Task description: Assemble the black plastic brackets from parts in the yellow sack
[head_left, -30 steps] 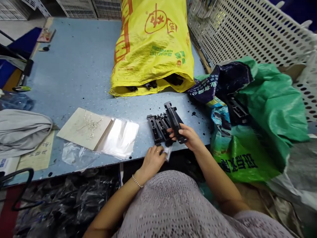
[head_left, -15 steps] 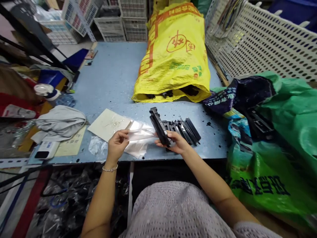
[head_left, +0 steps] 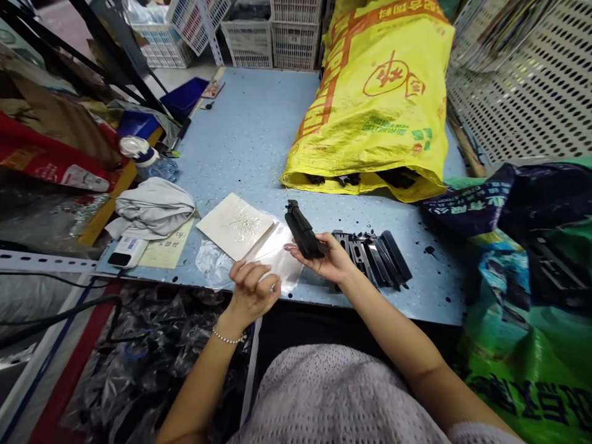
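My right hand [head_left: 330,259] is closed around a stack of long black plastic parts [head_left: 303,231], tilted up above the bench. To its left, my left hand [head_left: 253,288] is raised near the bench's front edge with curled fingers. Whatever lies inside those fingers, if anything, is hidden. Behind the left hand, clear plastic bags [head_left: 280,262] lie flat on the bench. A pale square board [head_left: 226,225] with small shiny bits scattered on it rests beside them. Several similar black parts [head_left: 374,259] lie in a row right of my right hand.
A yellow woven sack [head_left: 370,123] lies on the blue bench [head_left: 250,135], black pieces showing at its mouth. Green sacking [head_left: 546,345] stands at the right. A grey cloth [head_left: 155,206], a white device [head_left: 127,251] and a bottle [head_left: 148,157] are at the left.
My left hand has drawn down and let go of the clear plastic bag it was pinching and stretching. My right hand still holds the black parts. The view has swung left.
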A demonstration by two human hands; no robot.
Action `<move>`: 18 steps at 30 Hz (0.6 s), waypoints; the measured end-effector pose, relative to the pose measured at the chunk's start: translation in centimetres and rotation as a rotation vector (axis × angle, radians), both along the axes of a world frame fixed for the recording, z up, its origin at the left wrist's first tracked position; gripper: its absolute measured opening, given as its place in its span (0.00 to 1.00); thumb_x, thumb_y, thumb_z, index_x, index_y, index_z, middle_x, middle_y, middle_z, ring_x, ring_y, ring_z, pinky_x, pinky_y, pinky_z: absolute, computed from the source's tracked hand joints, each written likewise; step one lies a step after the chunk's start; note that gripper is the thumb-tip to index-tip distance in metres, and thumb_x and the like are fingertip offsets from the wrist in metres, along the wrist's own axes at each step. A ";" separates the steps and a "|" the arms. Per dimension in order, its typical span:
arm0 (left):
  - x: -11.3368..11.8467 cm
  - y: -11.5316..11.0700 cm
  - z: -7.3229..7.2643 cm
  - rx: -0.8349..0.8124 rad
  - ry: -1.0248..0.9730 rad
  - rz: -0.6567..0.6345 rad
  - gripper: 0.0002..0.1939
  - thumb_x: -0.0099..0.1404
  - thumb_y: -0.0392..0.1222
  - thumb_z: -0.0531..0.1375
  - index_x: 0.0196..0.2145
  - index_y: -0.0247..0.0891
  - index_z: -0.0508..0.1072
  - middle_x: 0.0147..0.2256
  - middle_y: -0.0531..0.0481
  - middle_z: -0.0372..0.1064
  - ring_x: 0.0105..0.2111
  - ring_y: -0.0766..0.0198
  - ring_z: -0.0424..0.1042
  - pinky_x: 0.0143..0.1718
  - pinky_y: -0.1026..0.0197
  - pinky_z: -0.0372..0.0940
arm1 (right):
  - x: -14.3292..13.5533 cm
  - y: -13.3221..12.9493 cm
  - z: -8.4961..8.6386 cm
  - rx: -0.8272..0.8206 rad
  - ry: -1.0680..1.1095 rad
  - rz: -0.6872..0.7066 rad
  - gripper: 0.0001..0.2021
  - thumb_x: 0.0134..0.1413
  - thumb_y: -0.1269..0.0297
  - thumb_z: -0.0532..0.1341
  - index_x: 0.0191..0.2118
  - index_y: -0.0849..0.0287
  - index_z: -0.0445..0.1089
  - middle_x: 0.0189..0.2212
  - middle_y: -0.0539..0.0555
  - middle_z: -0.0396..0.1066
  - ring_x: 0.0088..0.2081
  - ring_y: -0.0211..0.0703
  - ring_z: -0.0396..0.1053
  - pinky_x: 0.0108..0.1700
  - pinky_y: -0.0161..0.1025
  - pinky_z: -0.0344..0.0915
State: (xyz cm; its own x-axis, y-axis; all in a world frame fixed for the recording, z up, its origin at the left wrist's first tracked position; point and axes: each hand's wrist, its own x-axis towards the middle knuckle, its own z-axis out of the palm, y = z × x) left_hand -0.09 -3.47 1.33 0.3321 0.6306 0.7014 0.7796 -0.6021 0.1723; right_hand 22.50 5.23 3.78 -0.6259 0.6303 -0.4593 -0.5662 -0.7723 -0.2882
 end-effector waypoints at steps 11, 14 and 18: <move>1.3 4.1 -2.7 -0.140 -0.065 -0.026 0.12 0.64 0.30 0.58 0.45 0.41 0.71 0.43 0.44 0.71 0.43 0.57 0.71 0.48 0.53 0.64 | 0.7 0.9 0.8 -0.160 0.123 -0.164 0.20 0.60 0.63 0.54 0.56 0.68 0.60 0.43 0.64 0.76 0.46 0.51 0.76 0.42 0.44 0.77; 1.5 4.0 -1.8 -0.257 -0.192 -0.042 0.09 0.64 0.31 0.58 0.41 0.40 0.73 0.41 0.45 0.72 0.41 0.59 0.72 0.46 0.56 0.66 | 1.2 1.3 0.6 -0.099 0.063 -0.174 0.20 0.59 0.63 0.55 0.54 0.69 0.63 0.43 0.64 0.76 0.46 0.51 0.76 0.43 0.44 0.77; 1.7 4.2 -1.9 -0.432 -0.561 0.130 0.07 0.60 0.32 0.62 0.27 0.38 0.68 0.33 0.51 0.68 0.35 0.65 0.71 0.37 0.63 0.65 | 3.2 0.2 0.9 0.115 -0.119 -0.300 0.18 0.55 0.63 0.58 0.48 0.68 0.69 0.45 0.64 0.76 0.44 0.48 0.76 0.47 0.40 0.75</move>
